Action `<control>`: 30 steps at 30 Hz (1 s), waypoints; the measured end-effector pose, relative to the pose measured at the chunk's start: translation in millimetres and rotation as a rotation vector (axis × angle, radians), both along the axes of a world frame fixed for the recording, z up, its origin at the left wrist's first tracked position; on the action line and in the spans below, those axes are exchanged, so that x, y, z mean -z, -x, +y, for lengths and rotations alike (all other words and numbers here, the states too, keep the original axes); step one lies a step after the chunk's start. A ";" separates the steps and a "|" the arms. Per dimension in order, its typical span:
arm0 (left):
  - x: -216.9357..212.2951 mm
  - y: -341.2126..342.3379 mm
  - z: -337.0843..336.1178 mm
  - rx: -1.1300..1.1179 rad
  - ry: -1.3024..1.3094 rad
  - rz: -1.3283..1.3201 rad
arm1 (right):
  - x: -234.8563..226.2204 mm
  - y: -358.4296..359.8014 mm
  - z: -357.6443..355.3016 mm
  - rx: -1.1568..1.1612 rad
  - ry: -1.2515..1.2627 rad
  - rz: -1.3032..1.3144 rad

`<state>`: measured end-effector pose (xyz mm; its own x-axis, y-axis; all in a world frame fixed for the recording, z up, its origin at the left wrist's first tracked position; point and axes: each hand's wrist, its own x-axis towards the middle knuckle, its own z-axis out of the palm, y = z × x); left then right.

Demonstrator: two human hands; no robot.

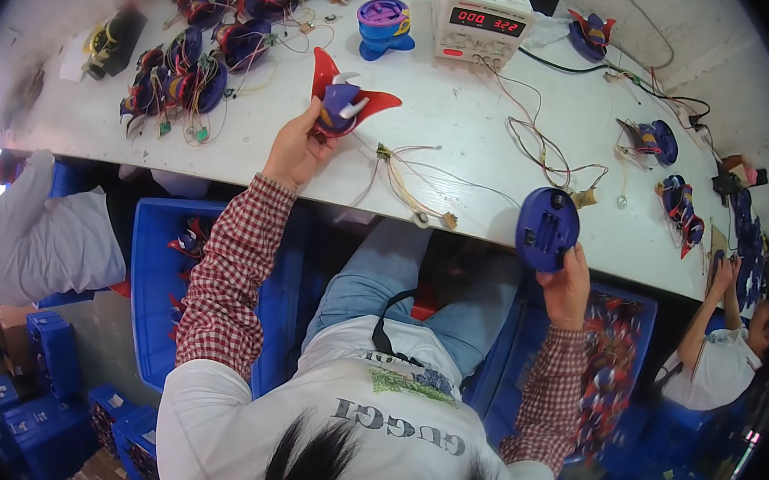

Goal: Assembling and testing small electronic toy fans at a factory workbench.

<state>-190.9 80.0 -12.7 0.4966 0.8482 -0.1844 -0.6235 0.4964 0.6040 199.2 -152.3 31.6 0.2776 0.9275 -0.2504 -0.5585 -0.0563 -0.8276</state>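
Note:
My left hand [299,147] is closed on a toy figure part [342,106], purple with white horns and a red flared collar, held up over the table. In my right hand [567,290] is a purple oval toy base [548,230], tilted at the table's front edge, with a slotted, compartment-like recess facing up. Between my hands, a bundle of thin wires [401,163] with small parts at its ends lies on the white table [468,137]. Whether its wires join either toy part is hard to see.
A white bench power supply [483,18] with a lit red display stands at the back, beside a blue and purple round toy [384,29]. Wired toy assemblies [178,81] crowd the left. Blue bins [152,301] flank my legs. Other people [52,227] sit on both sides.

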 end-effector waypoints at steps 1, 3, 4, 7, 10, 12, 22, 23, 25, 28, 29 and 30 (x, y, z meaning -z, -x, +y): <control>1.2 1.1 0.8 0.010 0.081 -0.093 | 0.0 -0.9 -0.5 0.047 -0.001 0.008; 1.7 -4.9 0.4 -0.051 0.071 -0.072 | 0.9 0.1 0.7 0.008 0.015 -0.041; 0.4 -12.6 -1.9 -0.147 0.096 0.015 | 1.2 2.1 2.3 -0.005 0.032 -0.091; -11.2 -40.7 -10.2 -0.326 0.140 0.192 | 1.6 11.8 10.7 -0.026 0.099 -0.251; -25.2 -65.8 -16.9 -0.452 0.189 0.288 | 6.9 24.9 32.3 -0.034 0.157 -0.301; -27.5 -80.8 -21.0 -0.467 0.215 0.307 | 9.5 28.8 45.3 -0.031 0.203 -0.286; -34.0 -66.4 -37.9 -0.376 0.010 0.850 | -16.3 7.3 41.6 -0.129 0.470 -0.692; -38.0 -68.9 -47.6 -0.415 0.012 0.862 | -18.4 0.8 35.4 -0.065 0.439 -0.827; -45.7 -83.9 -70.5 -0.421 -0.243 0.861 | -14.2 -9.4 36.8 0.178 0.228 -1.001; -56.1 -122.1 -80.8 -0.229 -0.955 0.992 | -7.4 -22.8 52.0 0.423 0.005 -1.204; -58.3 -141.8 -77.1 -0.201 -1.155 1.043 | -8.2 -27.4 62.0 0.408 0.000 -1.192; -59.5 -163.5 -70.4 -0.146 -1.266 1.114 | -11.7 -32.6 73.3 0.278 0.038 -1.210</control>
<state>-27.4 9.6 46.8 0.5132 0.7508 0.4159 0.3544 -0.6267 0.6940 231.8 -79.0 43.2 0.5347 0.7980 0.2782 0.5656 -0.0933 -0.8194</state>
